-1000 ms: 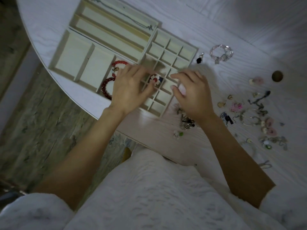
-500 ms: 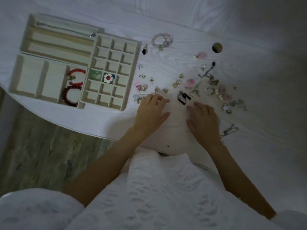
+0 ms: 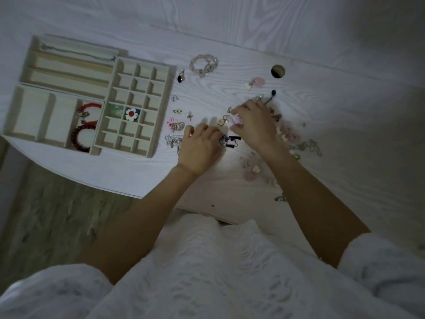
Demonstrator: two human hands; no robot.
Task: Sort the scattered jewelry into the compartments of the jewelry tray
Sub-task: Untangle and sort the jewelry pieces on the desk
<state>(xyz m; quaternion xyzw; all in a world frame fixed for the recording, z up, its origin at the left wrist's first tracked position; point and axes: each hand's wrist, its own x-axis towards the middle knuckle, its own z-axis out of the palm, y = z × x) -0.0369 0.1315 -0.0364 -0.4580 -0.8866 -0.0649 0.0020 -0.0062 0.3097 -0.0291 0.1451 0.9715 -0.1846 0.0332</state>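
Note:
The cream jewelry tray lies at the left of the white table. Two red bead bracelets fill one of its compartments, a red-and-white flower piece and a green piece sit in small cells, and a thin chain lies in the top long slot. Loose jewelry is scattered to the tray's right. My left hand rests knuckles-up among it, beside a black-and-white piece. My right hand pinches a small pink piece next to a gold heart.
A clear bead bracelet and a black drop earring lie beyond the tray's corner. A round hole is in the table at the back. A silver chain lies left of my left hand. The curved table edge runs below the tray.
Both hands have left the tray and moved right to the loose pile. In the last half second my right hand went forward and closed its fingers around the pink piece.

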